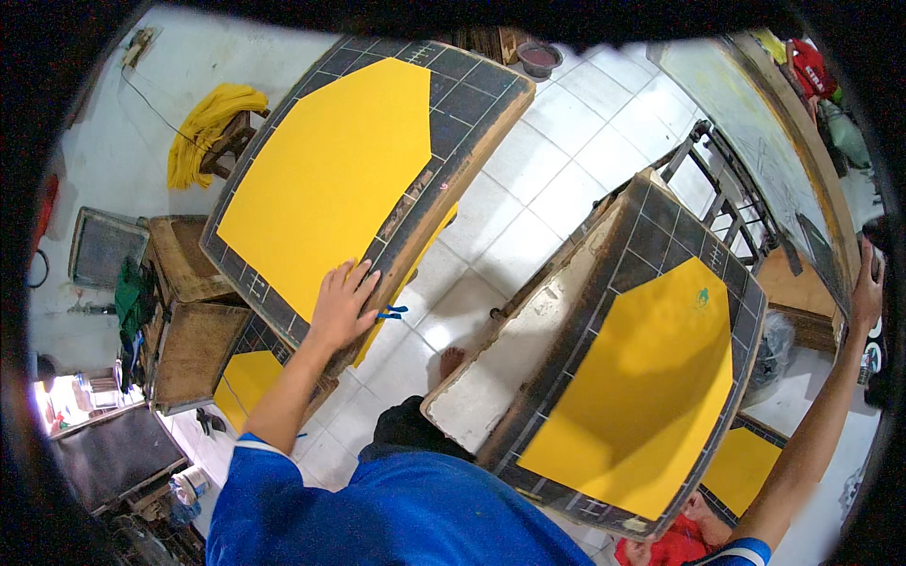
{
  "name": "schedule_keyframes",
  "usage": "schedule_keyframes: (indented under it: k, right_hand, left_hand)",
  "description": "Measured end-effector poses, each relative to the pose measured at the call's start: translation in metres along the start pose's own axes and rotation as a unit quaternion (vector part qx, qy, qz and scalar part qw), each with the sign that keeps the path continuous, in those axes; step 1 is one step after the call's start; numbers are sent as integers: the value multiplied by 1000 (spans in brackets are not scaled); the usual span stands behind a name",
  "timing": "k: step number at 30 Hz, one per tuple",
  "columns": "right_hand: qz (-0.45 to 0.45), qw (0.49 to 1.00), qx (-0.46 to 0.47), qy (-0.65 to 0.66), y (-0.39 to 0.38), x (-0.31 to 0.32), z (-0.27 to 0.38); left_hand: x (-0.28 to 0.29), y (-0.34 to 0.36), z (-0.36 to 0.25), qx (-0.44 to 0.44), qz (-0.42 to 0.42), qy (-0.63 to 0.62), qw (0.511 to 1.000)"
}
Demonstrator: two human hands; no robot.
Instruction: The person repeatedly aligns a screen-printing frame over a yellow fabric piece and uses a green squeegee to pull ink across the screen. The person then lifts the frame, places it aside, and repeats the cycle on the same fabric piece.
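Observation:
My left hand [346, 300] lies flat with spread fingers on the lower edge of a yellow sheet [330, 179]. The sheet covers much of a dark board marked with white grid lines [464, 99]. At the far right, my right hand [866, 288] is raised with its fingers stretched upward, close to a dark object at the picture's rim. Whether it touches that object I cannot tell. A second gridded board [746, 325] stands to my right, bearing a yellow sheet [632, 396] with a small green print near its upper corner.
Between the boards runs a white tiled floor [528, 189]. A large framed panel [755, 113] leans at the upper right. Yellow cloth [212, 132] hangs over a stool at left. Another person's hands and red clothing [675, 542] show below the right board. A bowl [540, 61] sits at the far end.

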State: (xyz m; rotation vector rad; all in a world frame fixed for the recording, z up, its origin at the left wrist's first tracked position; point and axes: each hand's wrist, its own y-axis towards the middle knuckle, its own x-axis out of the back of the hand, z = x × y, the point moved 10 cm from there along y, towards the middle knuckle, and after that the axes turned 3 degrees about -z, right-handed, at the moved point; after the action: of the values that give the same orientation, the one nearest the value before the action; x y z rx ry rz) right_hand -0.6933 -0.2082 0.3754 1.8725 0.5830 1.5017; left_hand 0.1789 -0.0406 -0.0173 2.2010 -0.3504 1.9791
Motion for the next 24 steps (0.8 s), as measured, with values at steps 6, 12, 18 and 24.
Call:
schedule_keyframes:
  k: [6, 12, 18, 24]
  right_hand:
    - [39, 994, -89, 52, 2, -23, -44]
    - [34, 983, -114, 142, -12, -14, -12]
    - [88, 981, -171, 15, -43, 18, 44]
    - [69, 984, -156, 48, -58, 41, 77]
  left_hand:
    - [10, 29, -32, -201, 121, 87, 968]
    - [40, 73, -110, -269, 65, 116, 954]
    - [-21, 37, -310, -339, 152, -102, 923]
    - [-13, -26, -77, 179, -124, -373, 902]
